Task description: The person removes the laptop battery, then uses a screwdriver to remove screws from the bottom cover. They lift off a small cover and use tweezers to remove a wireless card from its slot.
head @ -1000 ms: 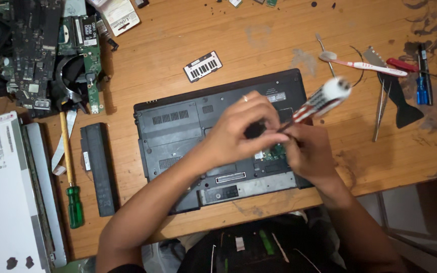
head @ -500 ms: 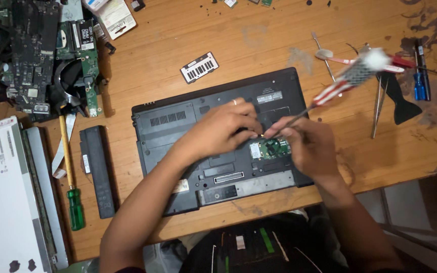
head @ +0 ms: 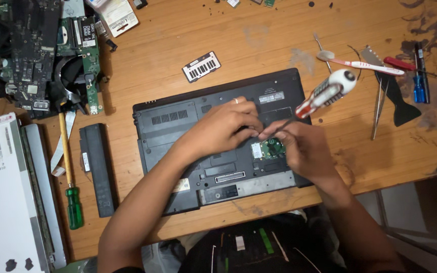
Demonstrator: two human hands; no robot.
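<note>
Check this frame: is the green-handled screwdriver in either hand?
No. The green-handled screwdriver lies on the wooden table, left of the laptop, away from both hands.

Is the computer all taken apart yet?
Not yet. Done: the long black battery lies out on the wooden table. In hand: the right hand holds a red-and-white-handled screwdriver over a small green card; the left hand steadies it. Left: the upturned black laptop keeps its other covers.

Warm, even light, soft shadows, slight motion blur throughout.
</note>
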